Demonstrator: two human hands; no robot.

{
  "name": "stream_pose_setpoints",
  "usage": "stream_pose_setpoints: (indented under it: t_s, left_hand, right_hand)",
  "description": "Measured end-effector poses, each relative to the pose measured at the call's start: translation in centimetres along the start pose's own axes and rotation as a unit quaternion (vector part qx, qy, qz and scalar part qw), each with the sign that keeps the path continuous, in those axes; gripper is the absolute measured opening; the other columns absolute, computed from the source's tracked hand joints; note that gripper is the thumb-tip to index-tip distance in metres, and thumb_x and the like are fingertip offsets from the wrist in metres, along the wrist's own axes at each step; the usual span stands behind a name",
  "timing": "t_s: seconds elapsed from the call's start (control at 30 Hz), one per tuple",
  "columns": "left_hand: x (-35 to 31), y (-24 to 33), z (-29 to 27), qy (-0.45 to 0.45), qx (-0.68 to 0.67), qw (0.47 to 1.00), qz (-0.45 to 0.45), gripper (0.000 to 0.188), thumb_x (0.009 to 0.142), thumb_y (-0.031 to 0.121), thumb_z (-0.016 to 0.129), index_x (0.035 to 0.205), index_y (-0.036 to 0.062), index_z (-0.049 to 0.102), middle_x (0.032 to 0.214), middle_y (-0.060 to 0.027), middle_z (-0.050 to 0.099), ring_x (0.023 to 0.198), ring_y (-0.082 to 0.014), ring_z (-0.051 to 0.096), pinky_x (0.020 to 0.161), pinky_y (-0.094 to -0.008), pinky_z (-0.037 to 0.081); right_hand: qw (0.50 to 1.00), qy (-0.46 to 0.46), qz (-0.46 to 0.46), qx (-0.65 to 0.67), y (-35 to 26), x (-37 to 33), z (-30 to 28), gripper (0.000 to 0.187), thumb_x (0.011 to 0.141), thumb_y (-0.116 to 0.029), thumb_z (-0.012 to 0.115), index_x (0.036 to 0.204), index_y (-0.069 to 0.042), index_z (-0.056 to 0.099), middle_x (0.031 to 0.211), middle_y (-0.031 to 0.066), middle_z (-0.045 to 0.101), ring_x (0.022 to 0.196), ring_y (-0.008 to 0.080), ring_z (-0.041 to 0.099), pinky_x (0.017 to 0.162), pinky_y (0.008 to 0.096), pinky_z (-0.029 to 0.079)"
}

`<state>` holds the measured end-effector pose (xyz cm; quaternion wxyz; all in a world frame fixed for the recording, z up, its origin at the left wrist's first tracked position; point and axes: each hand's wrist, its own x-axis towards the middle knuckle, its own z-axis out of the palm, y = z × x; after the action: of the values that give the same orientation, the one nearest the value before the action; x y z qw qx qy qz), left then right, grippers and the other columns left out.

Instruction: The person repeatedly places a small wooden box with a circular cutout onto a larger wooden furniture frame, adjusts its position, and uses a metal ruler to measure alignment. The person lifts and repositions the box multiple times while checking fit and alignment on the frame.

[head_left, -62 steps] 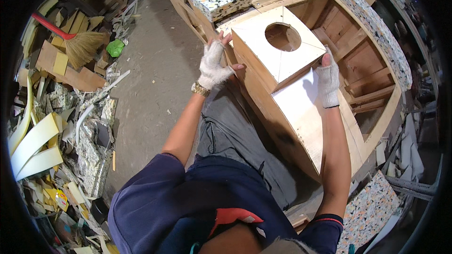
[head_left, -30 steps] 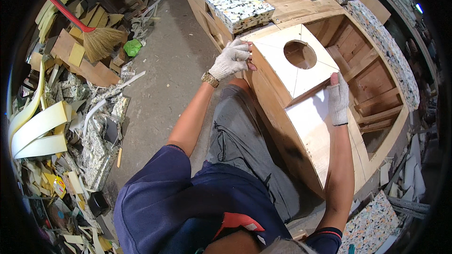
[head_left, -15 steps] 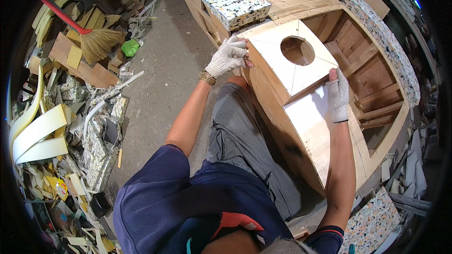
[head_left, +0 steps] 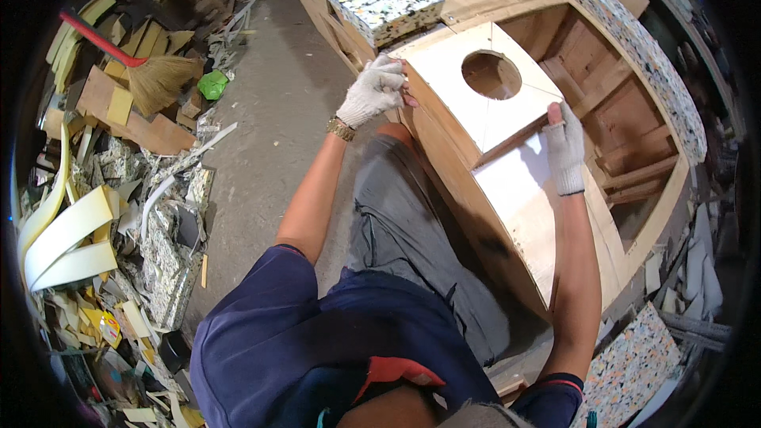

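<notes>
A wooden box point(head_left: 444, 79) with a white top and a round hole sits on the wooden frame point(head_left: 507, 246). Pencil lines cross its top panel. My left hand point(head_left: 374, 89), in a white fingerless glove, presses its fingers against the box's left side near the far corner. At the near right corner my right hand point(head_left: 565, 150), gloved the same way, holds the box with its thumb on the top edge; its other fingers are mostly hidden. A white sheet point(head_left: 523, 178) lies just in front of the box.
Speckled foam blocks point(head_left: 387, 1) line the far end of the frame, and a foam strip point(head_left: 646, 55) runs along its right rim. An open cavity point(head_left: 626, 127) with wooden slats lies right of the box. Foam scraps point(head_left: 79, 246) and a red-handled broom point(head_left: 158, 79) are at left.
The whole view has shifted slightly, so the box and frame appear a little higher and further left. Both hands stay at the box, with little visible movement against it.
</notes>
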<state>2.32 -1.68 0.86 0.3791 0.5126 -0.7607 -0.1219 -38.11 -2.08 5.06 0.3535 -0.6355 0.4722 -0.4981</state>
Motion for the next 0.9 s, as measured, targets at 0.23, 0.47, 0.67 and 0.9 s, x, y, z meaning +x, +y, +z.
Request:
stream_pose_setpoints:
  t_s: [0.23, 0.47, 0.67, 0.9]
  left_hand:
    - [-2.9, 5.7, 1.4, 0.057, -0.062, 0.993, -0.078, 0.159, 0.050, 0.059, 0.103, 0.175, 0.0171, 0.013, 0.173, -0.0175, 0.038, 0.161, -0.0380, 0.031, 0.131, -0.0556, 0.030]
    - [-6.2, 11.5, 9.7, 0.205, -0.207, 0.952, -0.090, 0.123, 0.096, 0.078, 0.055, 0.173, 0.0033, -0.005, 0.179, -0.0247, 0.013, 0.166, -0.0361, 0.014, 0.134, -0.0485, 0.019]
    - [-6.9, 16.4, 14.4, 0.287, -0.286, 0.897, -0.177, 0.093, 0.112, 0.062, 0.034, 0.173, 0.0005, 0.000, 0.180, -0.0252, 0.012, 0.156, -0.0333, 0.032, 0.120, -0.0373, 0.032]
    - [-6.4, 18.5, 20.8, 0.297, -0.271, 0.835, -0.376, 0.077, 0.117, 0.047, 0.033, 0.172, -0.0018, 0.010, 0.181, -0.0233, 0.006, 0.168, -0.0351, 0.004, 0.135, -0.0423, 0.004]
  right_hand:
    - [0.998, 0.005, -0.023, -0.053, 0.2, -0.1, -0.4, 0.057, 0.109, -0.055, 0.060, 0.103, 0.001, 0.063, 0.084, 0.0019, 0.055, 0.079, 0.0151, 0.047, 0.070, 0.0322, 0.042]
    - [0.999, 0.017, -0.009, 0.028, 4.2, 1.2, -0.9, 0.067, 0.110, -0.056, 0.059, 0.120, 0.010, 0.066, 0.097, 0.0092, 0.067, 0.092, 0.0178, 0.056, 0.083, 0.0322, 0.049]
    - [1.000, -0.011, -0.009, 0.001, 2.0, 0.3, -0.7, 0.063, 0.111, -0.054, 0.056, 0.113, 0.008, 0.066, 0.094, 0.0080, 0.065, 0.089, 0.0173, 0.053, 0.081, 0.0337, 0.049]
    - [0.998, -0.004, -0.052, -0.039, 1.7, 0.3, -0.6, 0.057, 0.112, -0.054, 0.054, 0.094, 0.000, 0.058, 0.081, 0.0019, 0.052, 0.080, 0.0144, 0.045, 0.070, 0.0328, 0.043]
